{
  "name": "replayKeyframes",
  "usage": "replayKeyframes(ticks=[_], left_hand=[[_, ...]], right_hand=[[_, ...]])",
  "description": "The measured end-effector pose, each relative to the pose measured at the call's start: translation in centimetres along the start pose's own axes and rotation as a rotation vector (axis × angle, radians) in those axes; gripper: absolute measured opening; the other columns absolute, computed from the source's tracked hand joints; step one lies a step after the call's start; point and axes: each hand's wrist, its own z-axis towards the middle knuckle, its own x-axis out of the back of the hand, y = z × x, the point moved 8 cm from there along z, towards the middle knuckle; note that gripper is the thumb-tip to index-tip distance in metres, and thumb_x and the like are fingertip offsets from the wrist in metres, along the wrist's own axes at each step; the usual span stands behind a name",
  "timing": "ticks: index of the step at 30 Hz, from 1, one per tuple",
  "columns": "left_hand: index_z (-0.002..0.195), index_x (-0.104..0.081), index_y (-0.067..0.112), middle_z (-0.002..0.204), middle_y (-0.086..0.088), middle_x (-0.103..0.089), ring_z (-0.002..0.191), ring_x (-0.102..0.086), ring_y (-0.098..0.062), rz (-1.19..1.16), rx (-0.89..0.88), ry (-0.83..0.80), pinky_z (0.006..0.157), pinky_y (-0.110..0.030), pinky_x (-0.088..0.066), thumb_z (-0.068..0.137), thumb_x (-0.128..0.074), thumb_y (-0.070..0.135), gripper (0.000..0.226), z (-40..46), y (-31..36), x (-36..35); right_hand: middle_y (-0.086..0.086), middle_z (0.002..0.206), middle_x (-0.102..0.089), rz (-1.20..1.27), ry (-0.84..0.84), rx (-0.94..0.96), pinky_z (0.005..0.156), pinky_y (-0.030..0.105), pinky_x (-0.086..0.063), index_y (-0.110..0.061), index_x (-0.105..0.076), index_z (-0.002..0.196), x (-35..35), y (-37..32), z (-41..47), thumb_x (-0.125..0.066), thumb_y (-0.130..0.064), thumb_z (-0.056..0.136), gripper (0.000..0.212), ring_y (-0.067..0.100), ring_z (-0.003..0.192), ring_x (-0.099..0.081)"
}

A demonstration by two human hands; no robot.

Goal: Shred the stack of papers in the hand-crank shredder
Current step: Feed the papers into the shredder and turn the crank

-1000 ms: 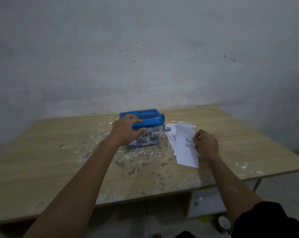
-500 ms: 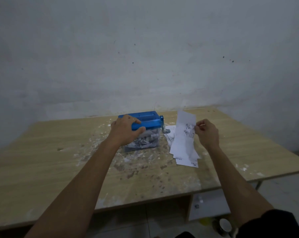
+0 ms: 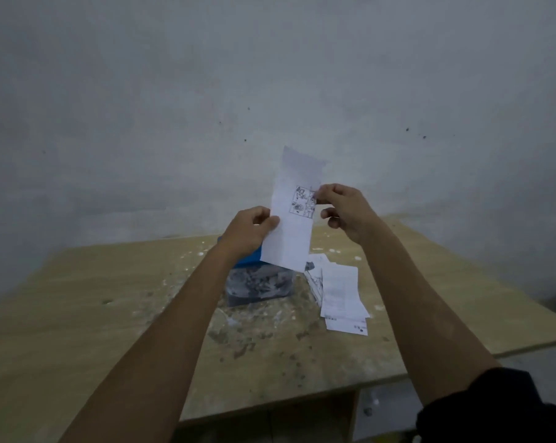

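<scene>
A narrow white paper slip (image 3: 294, 219) with a small printed drawing is held upright in the air above the shredder. My left hand (image 3: 249, 231) pinches its left edge and my right hand (image 3: 342, 207) pinches its right edge near the drawing. The hand-crank shredder (image 3: 259, 284), blue on top with a clear bin full of shreds, stands on the wooden table (image 3: 78, 330) below, partly hidden by my left hand and the slip. The remaining stack of papers (image 3: 340, 292) lies on the table just right of the shredder.
Paper scraps and dark stains litter the table around the shredder. A grey wall stands close behind the table. The table's front edge runs below my forearms, with a shelf and floor visible beneath at the lower right.
My right hand has lifted one slip from the stack up above the shredder. My left hand has let go of the shredder's top and taken the slip's left edge.
</scene>
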Motion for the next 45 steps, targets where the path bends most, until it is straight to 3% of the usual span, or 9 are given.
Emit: replayKeyframes(ticks=[3,9,18,21,25,29,34,41,45], left_hand=[[0.085,-0.059,0.003,0.084,-0.004,-0.063,0.073,-0.054,-0.015,-0.075,-0.012,0.067,0.069,-0.031,-0.042,0.101,-0.058,0.021,0.024,0.5,-0.1,1.3],[0.084,-0.063,0.005,0.080,0.001,-0.062,0.071,-0.055,-0.011,-0.116,-0.028,0.183,0.062,-0.015,-0.041,0.101,-0.058,0.020,0.023,1.6,-0.3,3.6],[0.097,-0.070,0.008,0.096,-0.008,-0.068,0.088,-0.059,-0.016,-0.125,-0.026,0.256,0.083,-0.028,-0.044,0.101,-0.058,0.021,0.019,4.0,-2.9,4.9],[0.089,-0.066,0.005,0.085,-0.004,-0.062,0.081,-0.054,-0.017,-0.135,-0.006,0.239,0.079,-0.031,-0.044,0.101,-0.058,0.021,0.021,4.1,-4.2,4.5],[0.090,-0.063,-0.003,0.086,-0.018,-0.060,0.078,-0.052,-0.019,-0.132,0.026,0.244,0.077,-0.033,-0.043,0.101,-0.059,0.023,0.028,4.3,-5.8,4.4],[0.077,-0.059,0.009,0.070,0.001,-0.054,0.068,-0.047,-0.015,-0.076,0.042,0.228,0.072,-0.031,-0.039,0.100,-0.060,0.022,0.027,4.7,-6.8,4.4],[0.080,-0.062,0.014,0.078,-0.002,-0.061,0.075,-0.054,-0.019,-0.049,0.041,0.257,0.077,-0.035,-0.046,0.100,-0.059,0.024,0.022,5.2,-7.3,4.6],[0.086,-0.060,0.013,0.083,0.000,-0.061,0.077,-0.053,-0.019,-0.038,0.060,0.263,0.071,-0.032,-0.040,0.101,-0.057,0.024,0.019,5.4,-7.8,4.1],[0.095,-0.060,0.010,0.097,-0.004,-0.064,0.088,-0.056,-0.020,-0.041,0.035,0.334,0.070,-0.030,-0.043,0.103,-0.053,0.027,0.020,4.9,-8.2,4.1]], right_hand=[[0.006,0.085,-0.068,0.091,-0.024,-0.068,0.040,0.022,-0.034,-0.011,-0.064,0.096,-2.1,-0.1,0.7,-0.065,-0.014,0.090,0.006,0.012,0.049,-0.053],[0.007,0.082,-0.070,0.140,-0.004,-0.067,0.043,0.023,-0.043,-0.010,-0.067,0.094,-5.2,-1.5,2.7,-0.067,-0.019,0.089,0.010,0.014,0.052,-0.061],[0.014,0.082,-0.065,0.142,-0.008,-0.017,0.053,0.030,-0.054,-0.006,-0.065,0.095,-7.4,-1.1,5.7,-0.064,-0.014,0.092,0.009,0.020,0.059,-0.066],[0.015,0.084,-0.065,0.123,-0.001,-0.038,0.052,0.030,-0.054,-0.004,-0.065,0.097,-7.7,0.0,6.3,-0.064,-0.014,0.092,0.011,0.020,0.058,-0.066],[0.015,0.084,-0.064,0.117,-0.011,-0.055,0.051,0.029,-0.054,-0.006,-0.064,0.095,-8.2,1.0,6.9,-0.064,-0.015,0.092,0.010,0.020,0.058,-0.067],[0.017,0.088,-0.065,0.122,-0.008,-0.073,0.053,0.030,-0.055,-0.004,-0.064,0.096,-8.5,2.1,7.4,-0.063,-0.014,0.093,0.010,0.022,0.062,-0.068],[0.016,0.090,-0.067,0.159,0.020,-0.064,0.053,0.030,-0.056,-0.004,-0.065,0.098,-8.5,2.2,8.1,-0.062,-0.012,0.093,0.010,0.023,0.064,-0.069],[0.013,0.104,-0.071,0.052,-0.066,-0.027,0.055,0.029,-0.054,-0.011,-0.064,0.113,-7.7,2.7,6.9,-0.062,-0.019,0.093,0.021,0.023,0.072,-0.071],[-0.001,0.096,-0.071,-0.370,-0.022,0.130,0.062,0.024,-0.051,-0.018,-0.067,0.107,-5.2,4.8,4.9,-0.054,-0.030,0.097,0.021,0.013,0.076,-0.065]])
